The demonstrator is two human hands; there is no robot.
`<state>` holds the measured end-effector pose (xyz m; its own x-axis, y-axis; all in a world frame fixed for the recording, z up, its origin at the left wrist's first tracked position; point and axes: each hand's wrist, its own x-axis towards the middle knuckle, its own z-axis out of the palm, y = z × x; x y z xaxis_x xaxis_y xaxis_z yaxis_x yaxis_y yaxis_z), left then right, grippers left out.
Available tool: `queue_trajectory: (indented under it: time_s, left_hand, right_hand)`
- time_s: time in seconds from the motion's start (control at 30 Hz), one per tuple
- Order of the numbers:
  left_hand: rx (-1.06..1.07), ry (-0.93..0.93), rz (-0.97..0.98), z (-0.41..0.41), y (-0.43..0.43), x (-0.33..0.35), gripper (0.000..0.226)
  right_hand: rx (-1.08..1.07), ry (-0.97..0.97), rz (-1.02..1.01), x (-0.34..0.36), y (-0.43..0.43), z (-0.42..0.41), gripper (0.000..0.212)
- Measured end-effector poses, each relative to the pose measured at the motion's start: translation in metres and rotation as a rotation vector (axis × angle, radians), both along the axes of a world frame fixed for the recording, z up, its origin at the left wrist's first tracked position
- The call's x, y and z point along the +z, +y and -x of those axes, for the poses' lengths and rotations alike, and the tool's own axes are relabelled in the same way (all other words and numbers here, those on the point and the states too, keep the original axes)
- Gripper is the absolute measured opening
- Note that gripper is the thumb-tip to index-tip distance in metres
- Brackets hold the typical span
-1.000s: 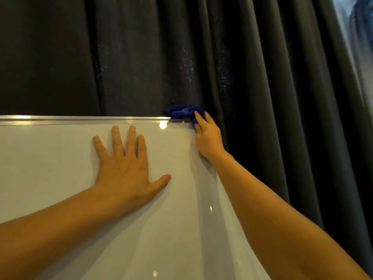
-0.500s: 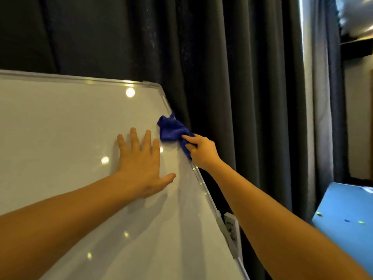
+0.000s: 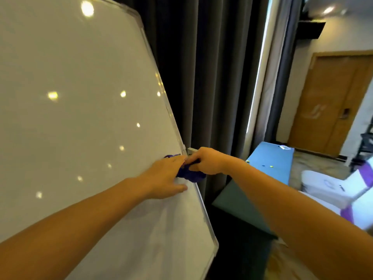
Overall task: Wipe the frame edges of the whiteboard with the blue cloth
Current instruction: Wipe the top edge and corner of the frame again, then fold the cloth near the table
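Note:
The whiteboard [image 3: 80,118] fills the left of the view, its silver frame edge [image 3: 161,87] running down the right side to a lower corner. The blue cloth [image 3: 189,174] is bunched against that right edge, about midway down. My right hand [image 3: 207,162] is closed around the cloth from the outer side of the frame. My left hand [image 3: 167,178] lies on the board surface right beside the cloth, fingers touching it and partly covering it.
Dark curtains [image 3: 201,77] hang close behind the board's right edge. A blue table [image 3: 272,164] with small items stands to the right, with a white and purple covered chair [image 3: 343,195] beyond it and a wooden door [image 3: 333,102] at the back.
My right hand has slid the cloth from the top right corner down the right frame edge. My left hand followed down the board to meet the cloth. The view turned right and downward.

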<state>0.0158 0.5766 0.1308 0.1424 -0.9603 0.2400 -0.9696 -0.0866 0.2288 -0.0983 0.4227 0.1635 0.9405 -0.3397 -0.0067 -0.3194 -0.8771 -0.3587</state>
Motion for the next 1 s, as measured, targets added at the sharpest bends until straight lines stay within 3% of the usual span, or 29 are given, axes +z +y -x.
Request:
queue_trajectory:
  time_s: [0.07, 0.17, 0.23, 0.3, 0.4, 0.5, 0.57, 0.63, 0.73, 0.8, 0.87, 0.93, 1.0]
  left_hand:
    - [-0.055, 0.420, 0.091, 0.021, -0.005, -0.011, 0.068]
    - [0.076, 0.709, 0.156, 0.041, -0.010, -0.019, 0.036]
    - [0.094, 0.955, 0.160, 0.050, -0.014, -0.028, 0.022]
    - [0.135, 1.153, 0.177, 0.065, -0.019, -0.040, 0.026]
    - [0.215, 1.454, 0.195, 0.097, -0.035, -0.066, 0.040]
    - [0.255, 1.581, 0.215, 0.131, -0.057, -0.098, 0.044]
    - [0.267, 1.627, 0.269, 0.150, -0.073, -0.123, 0.049]
    - [0.293, 1.713, 0.373, 0.176, -0.100, -0.149, 0.047]
    - [0.334, 1.867, 0.499, 0.209, -0.137, -0.175, 0.041]
    - [0.341, 1.865, 0.486, 0.229, -0.163, -0.187, 0.041]
    - [0.334, 1.735, 0.444, 0.243, -0.192, -0.197, 0.040]
    - [0.314, 1.377, 0.359, 0.248, -0.220, -0.205, 0.032]
    - [0.275, 0.972, 0.338, 0.243, -0.242, -0.216, 0.027]
  right_hand:
    - [-0.021, -0.208, -0.328, 0.006, 0.004, 0.023, 0.019]
    - [-0.011, -0.482, -0.812, 0.001, 0.002, 0.051, 0.018]
    - [-0.021, -0.589, -1.080, -0.014, -0.007, 0.062, 0.034]
    - [-0.064, -0.507, -1.203, -0.037, -0.015, 0.075, 0.046]
    - [-0.094, -0.317, -1.324, -0.088, -0.029, 0.100, 0.040]
    - [-0.124, -0.347, -1.485, -0.145, -0.050, 0.138, 0.046]
    - [-0.197, -0.412, -1.641, -0.175, -0.065, 0.165, 0.038]
    - [-0.258, -0.483, -1.791, -0.196, -0.093, 0.197, 0.029]
    - [-0.340, -0.649, -1.941, -0.212, -0.137, 0.236, 0.035]
    - [-0.416, -0.644, -1.849, -0.220, -0.161, 0.251, 0.062]
    - [-0.506, -0.437, -1.739, -0.229, -0.179, 0.259, 0.086]
    - [-0.465, -0.319, -1.752, -0.242, -0.193, 0.259, 0.086]
    - [-0.420, -0.388, -1.717, -0.250, -0.214, 0.255, 0.075]
